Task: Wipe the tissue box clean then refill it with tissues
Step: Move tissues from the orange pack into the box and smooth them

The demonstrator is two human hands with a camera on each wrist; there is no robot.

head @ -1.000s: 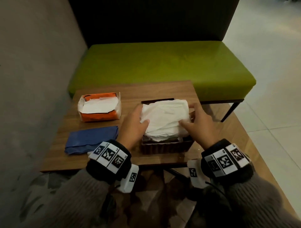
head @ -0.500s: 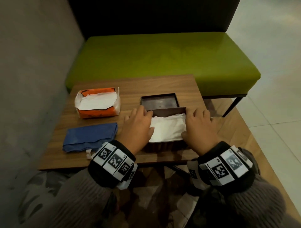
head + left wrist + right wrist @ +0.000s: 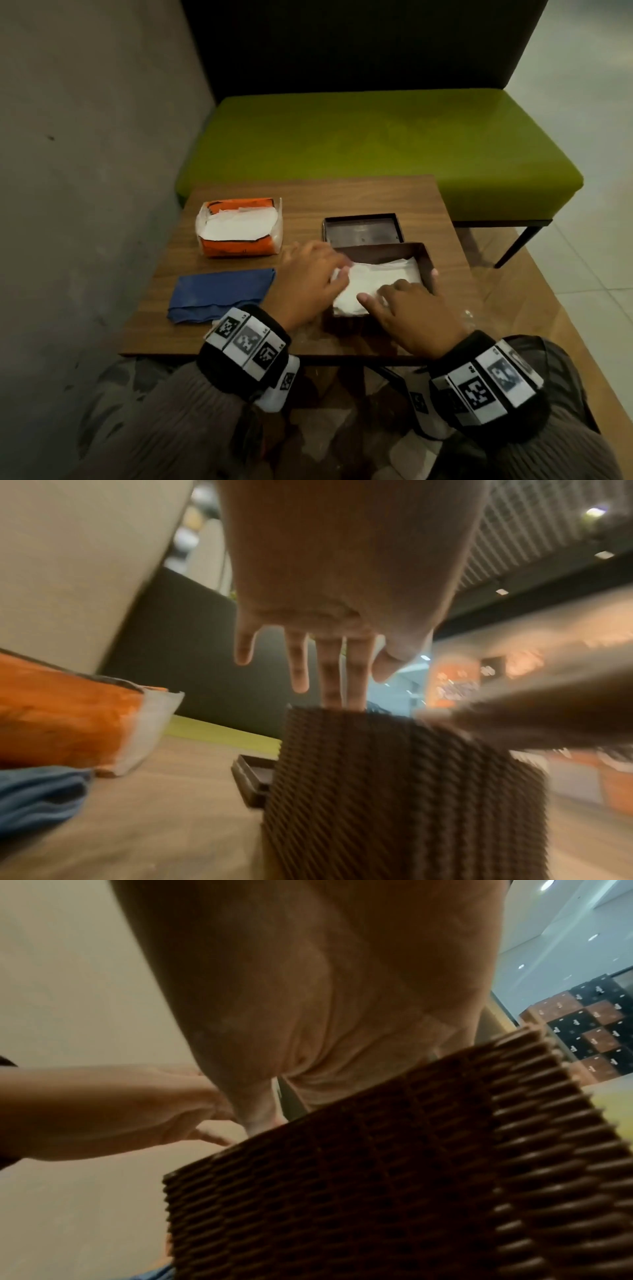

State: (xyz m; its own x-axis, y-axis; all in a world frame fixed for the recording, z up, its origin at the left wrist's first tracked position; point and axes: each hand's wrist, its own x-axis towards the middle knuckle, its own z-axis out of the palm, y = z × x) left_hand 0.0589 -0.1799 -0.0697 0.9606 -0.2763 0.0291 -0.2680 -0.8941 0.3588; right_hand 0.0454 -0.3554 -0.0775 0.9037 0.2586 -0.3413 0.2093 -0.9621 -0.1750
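The brown woven tissue box stands open near the table's front edge with a white tissue stack lying inside it. My left hand reaches over the box's left rim, its fingers straight and touching the tissues' left edge. In the left wrist view those fingers hang straight above the box's woven wall. My right hand lies flat on the near right part of the tissues, pressing down. The right wrist view shows only its palm over the box wall.
The box's dark lid lies just behind the box. An orange tissue pack, torn open, sits at the table's back left, with a folded blue cloth in front of it. A green bench stands beyond the table.
The tissue stack went from above the box down into it. Both hands then shifted from the box's sides onto the tissues.
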